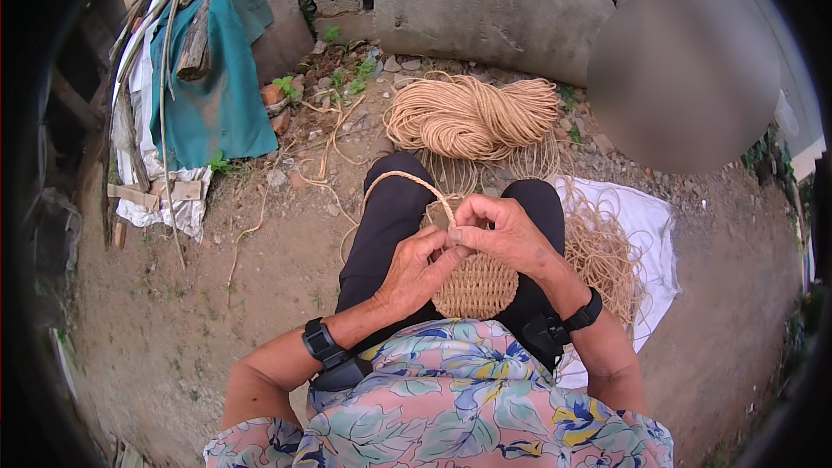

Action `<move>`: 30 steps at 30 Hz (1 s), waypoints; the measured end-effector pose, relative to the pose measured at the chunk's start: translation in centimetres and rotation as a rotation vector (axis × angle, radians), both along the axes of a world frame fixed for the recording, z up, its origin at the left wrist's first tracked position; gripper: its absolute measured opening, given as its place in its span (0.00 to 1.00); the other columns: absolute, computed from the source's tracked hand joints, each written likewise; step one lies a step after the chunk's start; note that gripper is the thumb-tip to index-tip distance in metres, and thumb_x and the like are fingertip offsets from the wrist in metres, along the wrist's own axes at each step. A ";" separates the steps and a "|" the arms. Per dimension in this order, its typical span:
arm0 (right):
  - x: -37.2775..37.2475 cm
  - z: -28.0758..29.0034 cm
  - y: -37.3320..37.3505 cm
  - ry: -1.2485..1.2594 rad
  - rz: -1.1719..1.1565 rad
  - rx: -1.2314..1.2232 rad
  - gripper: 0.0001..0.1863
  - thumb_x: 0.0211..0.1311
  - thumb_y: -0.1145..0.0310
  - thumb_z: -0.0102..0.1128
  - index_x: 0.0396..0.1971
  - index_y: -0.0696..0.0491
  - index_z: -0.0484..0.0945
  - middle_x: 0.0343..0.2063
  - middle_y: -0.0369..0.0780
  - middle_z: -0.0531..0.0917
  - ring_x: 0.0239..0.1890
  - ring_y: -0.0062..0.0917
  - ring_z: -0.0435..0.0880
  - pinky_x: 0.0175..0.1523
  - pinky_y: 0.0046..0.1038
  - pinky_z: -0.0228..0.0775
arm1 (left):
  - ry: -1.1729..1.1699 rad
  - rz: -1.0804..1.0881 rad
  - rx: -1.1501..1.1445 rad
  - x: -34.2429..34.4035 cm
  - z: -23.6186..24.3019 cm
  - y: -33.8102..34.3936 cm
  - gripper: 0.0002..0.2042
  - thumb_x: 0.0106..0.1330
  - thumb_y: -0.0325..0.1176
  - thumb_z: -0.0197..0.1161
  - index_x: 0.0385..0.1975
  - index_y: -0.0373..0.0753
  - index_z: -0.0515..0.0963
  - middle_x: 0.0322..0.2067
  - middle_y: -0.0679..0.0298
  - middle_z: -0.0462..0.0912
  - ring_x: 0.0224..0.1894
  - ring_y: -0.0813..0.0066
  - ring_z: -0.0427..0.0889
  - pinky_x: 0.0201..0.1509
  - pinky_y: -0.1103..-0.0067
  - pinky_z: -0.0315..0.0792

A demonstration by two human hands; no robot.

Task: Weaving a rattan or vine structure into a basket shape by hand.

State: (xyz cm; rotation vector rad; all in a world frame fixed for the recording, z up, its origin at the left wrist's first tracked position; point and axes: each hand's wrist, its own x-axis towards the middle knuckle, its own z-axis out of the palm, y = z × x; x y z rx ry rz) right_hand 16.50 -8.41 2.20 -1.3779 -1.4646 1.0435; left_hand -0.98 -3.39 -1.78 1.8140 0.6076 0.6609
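Note:
A round, tan woven piece (pixel 475 286) of straw-like cord rests in my lap between my thighs. Over its far edge, my left hand (pixel 418 270) and my right hand (pixel 503 232) meet, fingertips pinched together on a braided cord (pixel 414 178). From the pinch the cord arches up and left over my left knee, then trails down beside that leg. The thumbs and fingers of both hands are closed, nearly touching one another. My fingers hide the exact spot where cord and weave join.
Beyond my knees lies a big coil of tan rope (pixel 472 117). Right of my leg, loose tangled cord (pixel 607 251) spreads over a white sheet (pixel 654 217). A concrete cylinder (pixel 494 17) lies at the back. Teal cloth (pixel 225 61) and sticks stand at the far left.

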 end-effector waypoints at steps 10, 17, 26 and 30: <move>-0.2 -1.1 -0.1 -0.561 -0.234 -0.177 0.14 0.54 0.71 0.59 0.42 0.52 0.75 0.17 0.36 0.78 0.21 0.20 0.76 0.30 0.24 0.67 | -0.019 0.158 -0.241 -0.2 -0.8 -1.4 0.06 0.63 0.30 0.60 0.29 0.33 0.78 0.31 0.66 0.74 0.36 0.79 0.74 0.44 0.81 0.67; -1.1 -2.4 -1.3 -0.474 -0.278 -0.111 0.07 0.51 0.69 0.55 0.30 0.51 0.79 0.18 0.42 0.81 0.24 0.39 0.81 0.33 0.38 0.70 | 0.058 0.010 -0.439 -1.2 -0.5 -0.8 0.06 0.63 0.30 0.61 0.30 0.34 0.79 0.28 0.68 0.75 0.35 0.81 0.74 0.42 0.82 0.67; -2.1 -3.7 -2.6 -0.439 -0.557 0.212 0.05 0.50 0.75 0.57 0.28 0.54 0.80 0.15 0.38 0.78 0.17 0.25 0.78 0.27 0.28 0.68 | -0.004 0.054 -0.506 -0.2 -0.6 0.0 0.17 0.57 0.24 0.69 0.39 0.40 0.66 0.25 0.70 0.75 0.27 0.86 0.72 0.32 0.86 0.66; -2.5 -3.9 -2.4 -0.551 -0.638 0.376 0.04 0.50 0.76 0.57 0.26 0.52 0.79 0.15 0.37 0.79 0.19 0.29 0.78 0.31 0.31 0.65 | -0.006 0.140 -0.457 0.1 -0.5 -0.3 0.18 0.57 0.24 0.69 0.39 0.40 0.65 0.26 0.69 0.76 0.27 0.87 0.72 0.32 0.86 0.67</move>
